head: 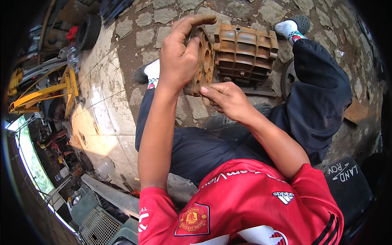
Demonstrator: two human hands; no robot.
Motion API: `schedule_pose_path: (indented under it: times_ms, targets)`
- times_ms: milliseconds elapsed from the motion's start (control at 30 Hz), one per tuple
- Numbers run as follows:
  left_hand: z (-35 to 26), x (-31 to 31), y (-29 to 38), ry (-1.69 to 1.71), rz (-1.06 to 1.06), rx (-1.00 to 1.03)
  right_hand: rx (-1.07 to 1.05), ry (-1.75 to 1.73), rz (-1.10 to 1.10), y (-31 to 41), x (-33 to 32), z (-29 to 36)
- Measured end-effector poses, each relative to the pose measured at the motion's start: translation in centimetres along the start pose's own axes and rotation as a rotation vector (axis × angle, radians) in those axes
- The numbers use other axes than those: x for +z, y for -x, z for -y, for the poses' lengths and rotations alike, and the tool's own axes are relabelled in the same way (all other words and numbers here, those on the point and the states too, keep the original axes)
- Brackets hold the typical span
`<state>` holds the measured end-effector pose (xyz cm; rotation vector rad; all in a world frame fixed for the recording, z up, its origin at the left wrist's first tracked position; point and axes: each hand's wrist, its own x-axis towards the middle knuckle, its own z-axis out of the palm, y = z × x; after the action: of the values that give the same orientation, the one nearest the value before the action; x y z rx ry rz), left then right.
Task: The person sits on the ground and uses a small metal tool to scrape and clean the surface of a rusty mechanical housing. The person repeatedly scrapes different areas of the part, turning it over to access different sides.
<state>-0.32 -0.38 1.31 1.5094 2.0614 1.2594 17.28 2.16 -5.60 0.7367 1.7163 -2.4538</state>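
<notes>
My left hand [181, 55] holds the upper part of a rusty cast-metal plate [206, 59] pierced by several round holes. Its thumb lies against the holed face, and the plate stands on edge, tilted. At the plate's lower end, the thumb and fingers of my right hand [228, 99] grip its near edge; the fingertips are partly hidden. Just beyond, a ribbed, rust-brown metal gearbox housing [246, 52] rests on the stone paving between my feet.
A toothed metal wheel [288, 76] lies by my right leg, near a metal bar [260, 92]. To the left are a tiled floor strip [104, 82], a yellow metal frame [46, 98], a tyre [88, 32] and a plastic bottle [73, 58]. Another person [56, 141] is farther off.
</notes>
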Motion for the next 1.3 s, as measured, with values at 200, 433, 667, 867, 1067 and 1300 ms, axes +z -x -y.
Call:
schedule_pose_path:
  times_ms: [200,433,667,867,1067,1300]
  targets:
    - [-0.3,-0.1,-0.3,0.097,0.017,-0.041,-0.082,-0.083,-0.037,-0.1,0.4,0.1]
    - [-0.3,-0.2,-0.2,0.076,0.010,-0.054,-0.024,-0.007,0.016,-0.6,0.5,-0.4]
    - [-0.6,-0.1,-0.2,0.059,0.012,-0.069,-0.107,0.086,0.007,-1.2,0.1,-0.9]
    - [-0.9,-0.2,-0.1,0.074,0.007,-0.068,-0.104,0.034,-0.020,-1.0,0.2,-1.0]
    - [-1.1,-0.1,0.4,0.108,-0.023,-0.115,-0.155,0.175,-0.095,-0.8,0.7,-0.7]
    - [-0.9,-0.1,0.2,0.050,0.018,-0.061,-0.172,0.292,-0.135,0.5,-0.4,0.5]
